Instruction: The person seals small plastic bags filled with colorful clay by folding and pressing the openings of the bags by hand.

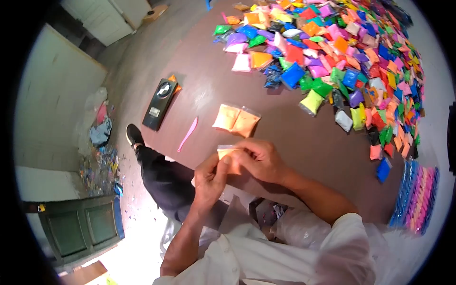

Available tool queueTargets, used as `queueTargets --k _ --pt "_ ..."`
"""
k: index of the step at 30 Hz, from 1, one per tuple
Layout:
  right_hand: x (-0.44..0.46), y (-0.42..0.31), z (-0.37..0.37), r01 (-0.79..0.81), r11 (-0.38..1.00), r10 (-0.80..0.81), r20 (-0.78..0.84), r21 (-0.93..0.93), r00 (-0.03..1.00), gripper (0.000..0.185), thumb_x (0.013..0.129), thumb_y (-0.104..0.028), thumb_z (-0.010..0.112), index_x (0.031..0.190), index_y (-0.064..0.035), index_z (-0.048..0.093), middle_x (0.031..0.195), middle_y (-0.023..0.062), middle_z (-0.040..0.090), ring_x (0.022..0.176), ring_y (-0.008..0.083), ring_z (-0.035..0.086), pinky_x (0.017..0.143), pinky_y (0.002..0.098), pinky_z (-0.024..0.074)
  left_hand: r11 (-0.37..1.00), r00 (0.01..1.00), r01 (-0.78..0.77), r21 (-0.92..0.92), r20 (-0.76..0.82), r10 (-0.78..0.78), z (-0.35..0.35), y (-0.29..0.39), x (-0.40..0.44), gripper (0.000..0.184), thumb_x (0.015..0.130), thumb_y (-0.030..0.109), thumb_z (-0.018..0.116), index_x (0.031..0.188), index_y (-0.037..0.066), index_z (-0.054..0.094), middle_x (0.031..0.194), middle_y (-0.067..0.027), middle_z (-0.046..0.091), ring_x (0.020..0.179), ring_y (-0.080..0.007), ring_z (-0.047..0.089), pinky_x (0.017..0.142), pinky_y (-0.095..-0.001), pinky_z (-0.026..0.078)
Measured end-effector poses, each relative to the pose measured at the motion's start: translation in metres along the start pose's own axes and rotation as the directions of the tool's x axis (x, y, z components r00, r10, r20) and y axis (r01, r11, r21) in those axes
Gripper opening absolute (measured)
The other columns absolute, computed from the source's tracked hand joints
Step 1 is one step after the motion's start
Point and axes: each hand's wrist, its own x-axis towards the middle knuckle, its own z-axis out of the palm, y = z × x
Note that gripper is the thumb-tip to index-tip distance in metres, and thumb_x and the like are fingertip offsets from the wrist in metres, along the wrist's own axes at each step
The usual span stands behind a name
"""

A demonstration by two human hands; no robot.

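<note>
Between my two hands, at the table's near edge, is a small clear packet with light orange contents [227,151]. My left hand [209,179] pinches its left side, thumb on top. From the right, my right hand [260,160] grips the same packet with thumb and fingers. Just beyond my hands, two peach-orange packets [245,123] lie side by side on the brown table [190,66]. A pink plastic knife-like tool [188,134] rests to their left. Farther left is a black oblong device [159,105] with a round silver part, an orange packet [177,85] beside it.
A large heap of colourful packets [332,57] covers the far right of the table. Blue and pink strips [415,197] lie at the right edge. Clear plastic [304,230] is near my lap. Litter [102,166] lies on the floor at left.
</note>
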Motion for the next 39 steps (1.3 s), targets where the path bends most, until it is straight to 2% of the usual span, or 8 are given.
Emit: queueTargets --k 7,12,15,17,20,27,29,39 --pt "-0.003 0.018 0.006 -0.078 0.967 0.087 -0.027 0.244 0.996 0.015 0.098 -0.011 0.063 0.103 0.0022 0.069 0.082 0.0021 0.066 0.074 0.0057 0.06 0.064 0.0235 0.0496 0.988 0.996 -0.078 0.132 0.063 0.07 -0.004 0.009 0.004 0.013 0.094 0.018 0.071 0.094 0.005 0.071 0.076 -0.0065 0.062 0.062 -0.016 0.054 0.058 -0.0323 0.044" --pt "0.0 0.006 0.006 -0.068 0.981 0.063 0.032 0.18 0.997 0.018 0.098 -0.01 0.065 0.11 0.0034 0.066 0.086 0.0025 0.066 0.077 0.0051 0.061 0.066 0.022 0.05 0.998 0.999 -0.033 0.048 0.023 0.032 -0.007 0.002 0.0 0.013 0.094 0.017 0.071 0.093 0.004 0.07 0.073 -0.0071 0.06 0.061 -0.0169 0.052 0.057 -0.0334 0.043" --pt "-0.001 0.007 0.004 -0.06 0.986 0.049 0.076 0.157 0.996 0.019 0.099 -0.012 0.064 0.111 0.003 0.066 0.086 0.0016 0.066 0.079 0.0049 0.061 0.067 0.0221 0.0502 0.994 0.995 -0.101 -0.037 0.002 0.101 -0.007 -0.01 0.0 0.016 0.094 0.019 0.072 0.093 0.003 0.069 0.071 -0.0071 0.058 0.061 -0.015 0.051 0.057 -0.0325 0.042" --pt "-0.001 0.0 0.004 -0.117 0.948 0.103 0.064 0.296 0.993 0.019 0.1 -0.013 0.064 0.11 0.0031 0.066 0.086 0.0 0.064 0.078 0.004 0.059 0.067 0.0217 0.0485 0.998 0.992 0.023 0.062 0.12 -0.03 -0.013 -0.006 0.0 0.02 0.095 0.02 0.073 0.096 0.001 0.069 0.072 -0.0058 0.059 0.063 -0.0123 0.051 0.057 -0.0306 0.042" --pt "-0.004 0.014 0.0 -0.096 0.975 0.091 0.033 0.201 0.995 0.019 0.1 -0.014 0.064 0.109 0.003 0.066 0.085 -0.0013 0.063 0.076 0.0034 0.056 0.067 0.021 0.0462 0.999 0.985 0.054 0.006 0.165 -0.055 -0.018 0.016 0.001 0.024 0.094 0.021 0.074 0.1 -0.001 0.069 0.075 -0.0043 0.061 0.066 -0.0092 0.052 0.058 -0.0284 0.042" --pt "-0.003 0.012 0.0 -0.056 0.981 0.051 0.034 0.184 0.998 0.018 0.099 -0.011 0.064 0.111 0.0029 0.066 0.086 -0.001 0.062 0.076 0.0032 0.055 0.066 0.021 0.0459 1.0 0.995 -0.028 0.008 0.096 0.027 -0.009 -0.002 0.001 0.018 0.096 0.015 0.072 0.102 -0.002 0.07 0.079 -0.0046 0.066 0.069 -0.008 0.053 0.06 -0.0287 0.044" --pt "-0.002 0.01 0.002 -0.049 0.967 0.028 0.085 0.249 0.996 0.02 0.099 -0.009 0.064 0.115 0.003 0.064 0.09 0.0005 0.063 0.078 0.0039 0.057 0.068 0.0214 0.0474 0.997 0.998 -0.035 -0.062 0.045 0.038 -0.008 -0.007 0.0 0.01 0.096 0.01 0.069 0.097 0.002 0.074 0.078 0.0028 0.066 0.071 -0.0033 0.051 0.063 -0.0234 0.043" --pt "-0.005 0.016 -0.002 -0.119 0.928 0.095 0.083 0.352 0.992 0.022 0.098 -0.006 0.063 0.118 0.0021 0.064 0.095 0.0 0.063 0.083 0.0042 0.057 0.073 0.0208 0.0474 0.989 0.992 0.069 -0.131 0.11 -0.054 -0.011 0.013 0.0 0.012 0.092 0.012 0.075 0.097 0.002 0.072 0.075 0.0045 0.06 0.068 -0.0037 0.049 0.059 -0.0239 0.042"
